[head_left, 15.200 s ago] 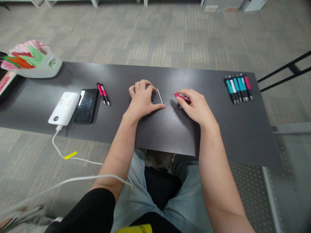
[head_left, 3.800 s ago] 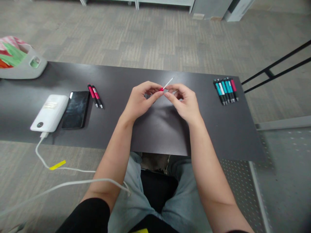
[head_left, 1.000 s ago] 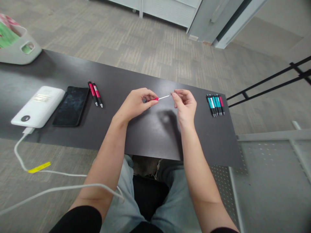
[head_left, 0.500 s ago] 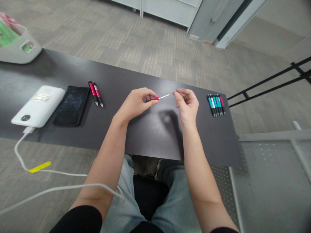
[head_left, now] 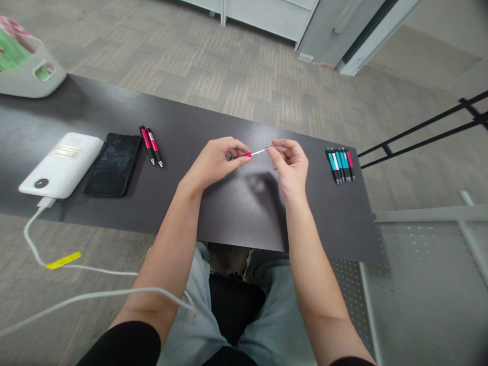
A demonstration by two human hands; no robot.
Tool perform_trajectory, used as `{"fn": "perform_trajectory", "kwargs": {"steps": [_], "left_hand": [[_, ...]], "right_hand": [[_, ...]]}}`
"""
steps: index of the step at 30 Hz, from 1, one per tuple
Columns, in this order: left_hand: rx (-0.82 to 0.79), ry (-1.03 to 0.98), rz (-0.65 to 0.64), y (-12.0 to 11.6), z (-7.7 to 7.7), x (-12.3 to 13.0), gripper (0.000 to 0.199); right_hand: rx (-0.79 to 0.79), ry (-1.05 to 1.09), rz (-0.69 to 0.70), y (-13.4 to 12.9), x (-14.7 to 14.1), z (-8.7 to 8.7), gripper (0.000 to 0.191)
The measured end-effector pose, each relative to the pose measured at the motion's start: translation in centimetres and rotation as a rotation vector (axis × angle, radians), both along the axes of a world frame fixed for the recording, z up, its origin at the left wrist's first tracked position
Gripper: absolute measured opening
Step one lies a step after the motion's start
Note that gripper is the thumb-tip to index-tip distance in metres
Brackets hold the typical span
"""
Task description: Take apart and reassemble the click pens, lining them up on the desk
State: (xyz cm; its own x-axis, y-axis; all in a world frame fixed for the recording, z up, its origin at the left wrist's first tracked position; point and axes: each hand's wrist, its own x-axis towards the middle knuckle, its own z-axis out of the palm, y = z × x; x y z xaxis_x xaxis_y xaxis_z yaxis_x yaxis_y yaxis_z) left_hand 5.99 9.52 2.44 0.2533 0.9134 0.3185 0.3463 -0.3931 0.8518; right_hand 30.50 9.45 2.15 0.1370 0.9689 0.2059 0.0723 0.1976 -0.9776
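Note:
My left hand (head_left: 224, 155) is closed around a red pen barrel (head_left: 248, 154), most of it hidden by the fingers. A thin white ink refill (head_left: 259, 151) sticks out of the barrel, pointing right. At the refill's far tip, my right hand (head_left: 292, 162) pinches with thumb and forefinger. Any small part between those fingertips is too tiny to make out. Both hands are above the dark table (head_left: 236, 218).
Two red-and-black pens (head_left: 151, 146) lie left of my hands, beside a black phone (head_left: 113, 165) and a white power bank (head_left: 61, 165) with a white cable (head_left: 34, 244). Several teal, white and red pens (head_left: 340, 165) line the right end. A white basket (head_left: 34, 76) stands far left.
My right hand has moved slightly left along the refill, towards my left hand, so less of the refill shows between them. My left hand keeps its grip.

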Motion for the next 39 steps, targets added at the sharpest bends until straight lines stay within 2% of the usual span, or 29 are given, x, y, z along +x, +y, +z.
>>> {"fn": "perform_trajectory", "kwargs": {"steps": [4, 10, 13, 19, 21, 25, 27, 30, 36, 39], "left_hand": [[-0.019, -0.011, -0.011, -0.1, 0.3, 0.3, 0.015], [-0.024, -0.059, -0.023, -0.1, 0.2, 0.3, 0.021], [-0.018, -0.068, 0.056, 0.1, 0.2, 0.2, 0.018], [0.017, -0.083, 0.223, 0.2, 0.6, -0.6, 0.01], [0.023, -0.085, 0.254, 0.1, 0.7, -1.1, 0.01], [0.01, -0.083, 0.279, 0.0, 0.7, -1.8, 0.011], [-0.001, -0.078, 0.267, 0.0, 0.6, -2.2, 0.011], [-0.008, -0.067, 0.238, -0.1, 0.3, -2.7, 0.011], [-0.014, -0.037, 0.233, -0.4, 0.2, -3.0, 0.011], [-0.016, -0.021, 0.214, -0.3, 0.1, -2.6, 0.01]], "right_hand": [[-0.033, -0.022, 0.054, -0.3, -0.3, 0.2, 0.068], [-0.02, -0.076, 0.141, -0.6, -0.8, -0.6, 0.073], [-0.017, -0.139, 0.176, -0.7, -0.9, -0.9, 0.067], [0.046, -0.357, 0.247, -0.5, -1.1, -2.3, 0.041], [0.058, -0.431, 0.277, -0.2, -1.2, -3.0, 0.043], [0.083, -0.566, 0.286, 0.2, -1.4, -4.1, 0.06], [0.077, -0.604, 0.278, 0.3, -1.4, -4.1, 0.055], [0.063, -0.56, 0.281, 0.3, -1.4, -3.7, 0.045], [-0.103, -0.265, 0.264, 0.5, -1.2, -3.3, 0.057], [-0.126, -0.155, 0.242, 0.8, -0.9, -3.4, 0.06]]}}
